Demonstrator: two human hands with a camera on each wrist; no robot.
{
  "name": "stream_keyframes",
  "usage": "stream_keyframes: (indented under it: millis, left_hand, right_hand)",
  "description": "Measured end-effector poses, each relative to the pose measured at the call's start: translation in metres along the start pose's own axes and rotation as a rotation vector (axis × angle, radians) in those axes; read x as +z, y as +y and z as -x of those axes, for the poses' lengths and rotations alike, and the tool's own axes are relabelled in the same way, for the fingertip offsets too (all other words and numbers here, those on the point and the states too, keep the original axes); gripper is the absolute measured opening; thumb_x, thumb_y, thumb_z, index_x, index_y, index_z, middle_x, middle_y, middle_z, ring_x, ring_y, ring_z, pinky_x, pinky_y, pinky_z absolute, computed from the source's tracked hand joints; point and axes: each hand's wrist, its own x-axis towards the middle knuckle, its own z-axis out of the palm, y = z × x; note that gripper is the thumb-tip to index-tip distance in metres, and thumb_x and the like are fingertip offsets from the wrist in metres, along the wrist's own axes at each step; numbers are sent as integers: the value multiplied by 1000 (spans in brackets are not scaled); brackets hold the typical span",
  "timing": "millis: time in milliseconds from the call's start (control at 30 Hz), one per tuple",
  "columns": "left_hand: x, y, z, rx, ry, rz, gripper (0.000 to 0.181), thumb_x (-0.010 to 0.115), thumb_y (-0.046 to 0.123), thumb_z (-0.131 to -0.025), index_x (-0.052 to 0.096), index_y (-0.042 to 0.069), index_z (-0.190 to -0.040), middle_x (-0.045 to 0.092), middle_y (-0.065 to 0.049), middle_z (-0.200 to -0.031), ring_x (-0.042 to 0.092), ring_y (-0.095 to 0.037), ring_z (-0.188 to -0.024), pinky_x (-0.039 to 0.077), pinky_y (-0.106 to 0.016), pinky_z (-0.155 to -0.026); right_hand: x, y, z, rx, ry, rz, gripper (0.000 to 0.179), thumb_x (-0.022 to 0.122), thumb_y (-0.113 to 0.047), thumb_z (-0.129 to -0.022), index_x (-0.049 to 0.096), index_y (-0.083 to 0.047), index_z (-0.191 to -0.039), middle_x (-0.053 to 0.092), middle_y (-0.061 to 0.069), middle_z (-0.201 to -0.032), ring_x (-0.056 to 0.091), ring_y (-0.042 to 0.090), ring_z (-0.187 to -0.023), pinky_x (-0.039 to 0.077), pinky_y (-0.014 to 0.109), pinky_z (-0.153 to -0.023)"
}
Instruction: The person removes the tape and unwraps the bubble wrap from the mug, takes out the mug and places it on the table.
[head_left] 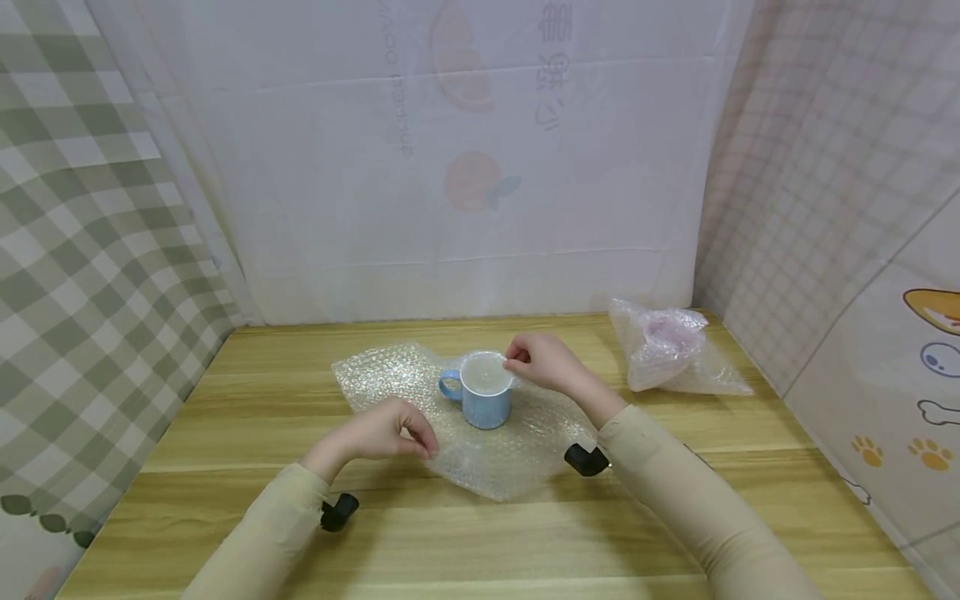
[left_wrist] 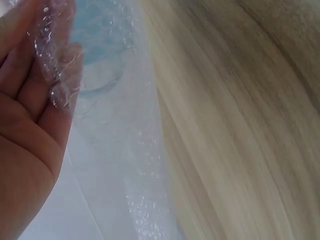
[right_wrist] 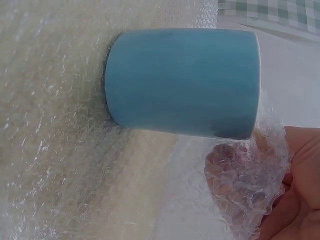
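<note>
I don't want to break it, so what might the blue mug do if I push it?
The blue mug probably won't roll while it stands upright on its base. Knocked over, its round sides might roll until the handle stops it. The bubble wrap underneath looks thin and bendy, so it could bunch up or slide along too.

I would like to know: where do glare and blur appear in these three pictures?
Head view: bright glints on the clear plastic bubble-wrap sheet, strongest toward the picture's left; right wrist view: small glints on the sheet, little glare on the light-blue cylindrical mug; left wrist view: the yellow-brown wood-grain tabletop looks soft, and the mug is hazy behind the sheet.
</note>
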Motion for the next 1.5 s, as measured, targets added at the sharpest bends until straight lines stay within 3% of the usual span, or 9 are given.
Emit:
stream_keyframes:
  millis: [433, 533, 767, 1033, 1233, 1500]
  left_hand:
    - [-3, -2, 6, -13, -22, -3, 3, 76, 6, -85, 77, 8, -85, 74, 1, -86, 67, -4, -80, 57, -29, -77]
    - [-3, -3, 8, -16, -22, -10, 3, 76, 7, -86, 78, 9, -85, 74, 3, -85, 66, -3, -80, 56, -27, -76]
    - [-4, -5, 11, 0, -30, -10, 3, 76, 10, -86, 79, 8, -88, 73, 6, -85, 65, -2, -78, 56, -27, -73]
    - [-8, -3, 14, -35, -28, 19, 12, 74, 20, -90, 78, 9, -90, 73, 8, -87, 66, -5, -79, 57, -31, -74]
    - [-12, -2, 10, -49, 64, -123, 18, 71, 23, -93, 77, 7, -96, 73, 6, -92, 67, -7, -84, 56, -29, -76]
    - [-13, 2, -4, -38, 283, -259, 19, 73, 19, -91, 75, 5, -104, 74, 0, -97, 69, -15, -89, 55, -45, -81]
  right_hand:
    - [-2, 0, 4, -67, 29, 82, 13, 71, -19, -92, 71, -8, -97, 69, -1, -86, 64, 15, -81, 54, 35, -75]
    - [-5, -1, 7, -162, 53, 106, 16, 72, -21, -92, 72, -7, -100, 70, 1, -92, 65, 18, -86, 54, 37, -79]
    - [-10, 0, 18, -500, 67, 245, 35, 83, -26, -82, 72, -6, -108, 69, 6, -108, 64, 26, -104, 51, 42, -90]
    - [-10, 4, 26, -601, 58, 345, 42, 87, -30, -76, 70, -7, -107, 66, 6, -112, 61, 25, -106, 52, 39, -90]
    - [-12, 6, 28, -662, 63, 413, 34, 87, -16, -75, 71, -6, -103, 66, 6, -108, 62, 24, -101, 53, 37, -86]
    - [-11, 6, 28, -660, 104, 446, 19, 80, -5, -80, 73, -7, -97, 69, 5, -102, 65, 22, -95, 55, 35, -81]
